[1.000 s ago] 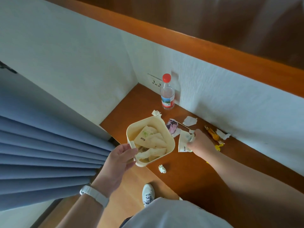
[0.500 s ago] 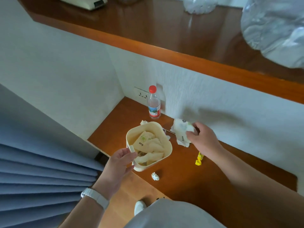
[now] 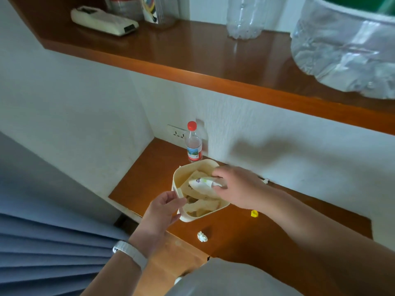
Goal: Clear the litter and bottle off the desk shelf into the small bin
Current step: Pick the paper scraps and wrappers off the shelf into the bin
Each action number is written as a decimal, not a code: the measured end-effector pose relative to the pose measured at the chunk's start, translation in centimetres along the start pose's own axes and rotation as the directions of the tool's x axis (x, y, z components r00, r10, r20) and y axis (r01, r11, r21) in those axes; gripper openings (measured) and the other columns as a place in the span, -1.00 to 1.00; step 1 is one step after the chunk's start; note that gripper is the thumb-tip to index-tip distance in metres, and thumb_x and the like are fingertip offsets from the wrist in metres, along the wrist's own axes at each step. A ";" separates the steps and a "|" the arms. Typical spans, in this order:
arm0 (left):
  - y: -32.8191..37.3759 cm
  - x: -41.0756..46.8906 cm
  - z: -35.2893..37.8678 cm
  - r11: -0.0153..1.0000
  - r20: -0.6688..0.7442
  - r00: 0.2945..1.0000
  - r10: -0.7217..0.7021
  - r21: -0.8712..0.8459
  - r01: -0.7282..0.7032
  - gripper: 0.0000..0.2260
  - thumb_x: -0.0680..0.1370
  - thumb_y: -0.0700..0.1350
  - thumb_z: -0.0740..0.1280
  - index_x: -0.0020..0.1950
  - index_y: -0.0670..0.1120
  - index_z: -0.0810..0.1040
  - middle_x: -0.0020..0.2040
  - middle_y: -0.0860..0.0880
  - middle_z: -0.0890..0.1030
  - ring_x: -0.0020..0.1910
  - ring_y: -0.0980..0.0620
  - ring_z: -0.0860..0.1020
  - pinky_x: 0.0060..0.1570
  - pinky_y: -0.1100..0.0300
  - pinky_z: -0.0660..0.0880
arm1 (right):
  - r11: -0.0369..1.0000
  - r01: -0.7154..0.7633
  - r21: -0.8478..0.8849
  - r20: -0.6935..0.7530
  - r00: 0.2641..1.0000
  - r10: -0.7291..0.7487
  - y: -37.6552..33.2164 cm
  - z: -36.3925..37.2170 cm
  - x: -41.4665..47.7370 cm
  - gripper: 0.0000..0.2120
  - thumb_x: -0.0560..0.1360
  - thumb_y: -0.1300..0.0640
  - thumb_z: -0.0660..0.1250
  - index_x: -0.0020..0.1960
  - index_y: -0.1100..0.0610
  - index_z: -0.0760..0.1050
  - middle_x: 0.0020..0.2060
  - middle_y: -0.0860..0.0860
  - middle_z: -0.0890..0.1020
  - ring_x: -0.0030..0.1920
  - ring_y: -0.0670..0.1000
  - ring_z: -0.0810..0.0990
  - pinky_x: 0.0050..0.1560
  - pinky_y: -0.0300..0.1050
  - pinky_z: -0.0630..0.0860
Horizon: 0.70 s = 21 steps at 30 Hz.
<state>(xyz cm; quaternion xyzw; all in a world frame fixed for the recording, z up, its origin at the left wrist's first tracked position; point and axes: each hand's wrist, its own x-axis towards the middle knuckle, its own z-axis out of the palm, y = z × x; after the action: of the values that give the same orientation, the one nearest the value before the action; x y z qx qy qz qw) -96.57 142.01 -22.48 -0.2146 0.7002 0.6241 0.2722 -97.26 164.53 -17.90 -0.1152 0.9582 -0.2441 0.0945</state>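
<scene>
My left hand [image 3: 162,208] grips the near rim of a small cream bin [image 3: 193,167], holding it over the brown desk shelf [image 3: 149,167]. My right hand [image 3: 237,186] is above the bin's opening, closed on a bunch of white paper wrappers [image 3: 202,184]. More crumpled wrappers lie inside the bin. A clear bottle [image 3: 193,144] with a red cap stands upright against the back wall, just behind the bin. A crumpled white scrap [image 3: 202,236] lies near the shelf's front edge. A small yellow piece [image 3: 254,213] sits to the right of the bin.
An upper wooden shelf [image 3: 213,67] overhangs, carrying a white remote [image 3: 104,21], clear bottles and a plastic-lined container [image 3: 346,52]. A wall socket [image 3: 178,133] sits beside the bottle. Blue curtain folds [image 3: 42,242] hang at the left. A tiny white bit [image 3: 266,180] lies by the back wall.
My right hand lifted the wrappers off the shelf and carried them left over the bin. The view tilted upward, showing the upper shelf. The left hand keeps holding the bin.
</scene>
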 end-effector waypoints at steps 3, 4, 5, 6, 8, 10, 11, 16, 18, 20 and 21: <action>0.1 0.1 -0.4 1.000 0.013 1.000 0.007 0.011 -0.007 -0.84 0.60 -0.09 0.42 0.16 -0.09 0.63 0.13 -0.06 0.73 0.17 -0.05 0.68 0.27 -0.02 0.61 | 0.997 0.047 -0.066 0.185 0.982 -0.034 -0.2 0.4 0.1 -0.81 0.56 0.07 0.26 0.15 0.00 0.51 -0.02 -0.07 0.58 -0.15 -0.05 0.54 -0.21 -0.15 0.48; 0.1 0.1 -0.5 1.000 0.019 1.000 0.011 0.011 -0.011 -0.84 0.60 -0.10 0.42 0.16 -0.09 0.63 0.12 -0.06 0.74 0.17 -0.05 0.68 0.28 -0.03 0.60 | 0.995 0.058 -0.076 0.230 0.972 -0.039 -0.3 0.5 0.1 -0.82 0.55 0.08 0.26 0.14 0.01 0.52 -0.04 -0.06 0.58 -0.15 -0.04 0.55 -0.24 -0.17 0.46; 0.1 0.2 -0.6 1.000 0.022 1.000 0.012 0.013 -0.013 -0.84 0.60 -0.10 0.42 0.16 -0.08 0.63 0.12 -0.06 0.74 0.17 -0.05 0.69 0.28 -0.04 0.60 | 0.994 0.070 -0.089 0.267 0.963 -0.044 -0.5 0.6 0.2 -0.84 0.55 0.10 0.25 0.10 0.02 0.53 -0.08 -0.04 0.59 -0.16 -0.03 0.55 -0.27 -0.18 0.43; 0.2 0.2 -0.7 1.000 0.022 1.000 0.012 0.019 -0.012 -0.84 0.59 -0.09 0.43 0.15 -0.07 0.63 0.12 -0.05 0.74 0.17 -0.05 0.69 0.29 -0.05 0.59 | 0.991 0.086 -0.104 0.297 0.954 -0.052 -0.7 0.7 0.3 -0.87 0.54 0.11 0.24 0.04 0.04 0.53 -0.13 -0.02 0.58 -0.19 -0.03 0.54 -0.31 -0.18 0.40; 0.1 0.2 -0.7 0.999 0.025 1.000 0.011 0.037 -0.012 -0.83 0.58 -0.08 0.44 0.16 -0.05 0.64 0.13 -0.04 0.74 0.19 -0.05 0.68 0.31 -0.05 0.58 | 0.984 0.117 -0.135 0.337 0.939 -0.066 -1.0 1.0 0.7 -0.91 0.53 0.14 0.23 -0.07 0.06 0.51 -0.23 -0.01 0.55 -0.27 -0.03 0.49 -0.36 -0.18 0.32; 0.1 0.1 -0.5 0.999 0.041 0.999 0.015 0.040 -0.017 -0.82 0.57 -0.08 0.45 0.16 -0.05 0.64 0.13 -0.05 0.73 0.20 -0.06 0.67 0.32 -0.06 0.58 | 0.980 0.130 -0.153 0.371 0.926 -0.065 -1.3 1.4 1.2 -0.90 0.54 0.15 0.24 -0.08 0.02 0.52 -0.27 -0.06 0.51 -0.30 -0.07 0.47 -0.38 -0.20 0.30; 0.1 0.1 -0.4 0.999 0.049 0.999 0.019 0.039 -0.021 -0.81 0.57 -0.08 0.46 0.17 -0.05 0.64 0.13 -0.06 0.73 0.20 -0.06 0.67 0.32 -0.05 0.58 | 0.979 0.134 -0.157 0.390 0.919 -0.063 -1.4 1.8 1.5 -0.88 0.55 0.16 0.25 -0.01 0.00 0.54 -0.28 -0.11 0.49 -0.30 -0.10 0.47 -0.37 -0.23 0.31; 0.3 0.1 0.2 0.999 0.073 0.997 0.029 0.028 -0.031 -0.81 0.57 -0.08 0.46 0.17 -0.07 0.64 0.12 -0.08 0.72 0.17 -0.05 0.67 0.22 0.05 0.61 | 0.983 0.122 -0.134 0.494 0.868 -0.040 -1.4 2.6 2.6 -0.76 0.54 0.14 0.27 0.19 -0.04 0.52 -0.22 -0.12 0.54 -0.25 -0.07 0.54 -0.36 -0.27 0.38; 0.3 0.1 0.2 0.999 0.071 0.997 0.025 0.021 -0.026 -0.82 0.58 -0.09 0.44 0.17 -0.07 0.64 0.11 -0.07 0.73 0.16 -0.03 0.68 0.14 0.12 0.62 | 0.994 0.085 -0.068 0.489 0.871 -0.041 -1.1 2.1 2.6 -0.71 0.52 0.09 0.32 0.24 -0.03 0.48 -0.15 -0.11 0.56 -0.25 -0.07 0.56 -0.40 -0.28 0.41; 0.2 0.3 0.2 1.000 0.063 0.998 0.009 0.007 -0.009 -0.83 0.59 -0.11 0.43 0.17 -0.09 0.63 0.11 -0.08 0.73 0.17 -0.04 0.67 0.16 0.10 0.61 | 0.998 0.061 0.022 0.461 0.885 -0.064 -0.5 1.4 2.3 -0.63 0.49 -0.01 0.37 0.28 -0.04 0.45 -0.05 -0.13 0.57 -0.16 -0.05 0.60 -0.31 -0.20 0.53; 0.1 0.5 0.1 1.000 0.052 0.999 0.000 0.003 -0.001 -0.83 0.59 -0.11 0.43 0.17 -0.10 0.63 0.12 -0.08 0.73 0.18 -0.05 0.67 0.19 0.07 0.61 | 0.997 0.054 0.052 0.444 0.893 -0.072 -0.1 0.9 2.0 -0.58 0.47 -0.06 0.38 0.30 -0.06 0.44 0.03 -0.15 0.57 -0.07 -0.04 0.60 -0.17 -0.14 0.59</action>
<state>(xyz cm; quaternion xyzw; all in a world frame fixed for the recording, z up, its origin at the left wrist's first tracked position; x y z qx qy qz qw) -96.96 142.13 -22.73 -0.1978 0.6941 0.6284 0.2904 -99.00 163.53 -18.88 -0.1971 0.9021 -0.2325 0.3055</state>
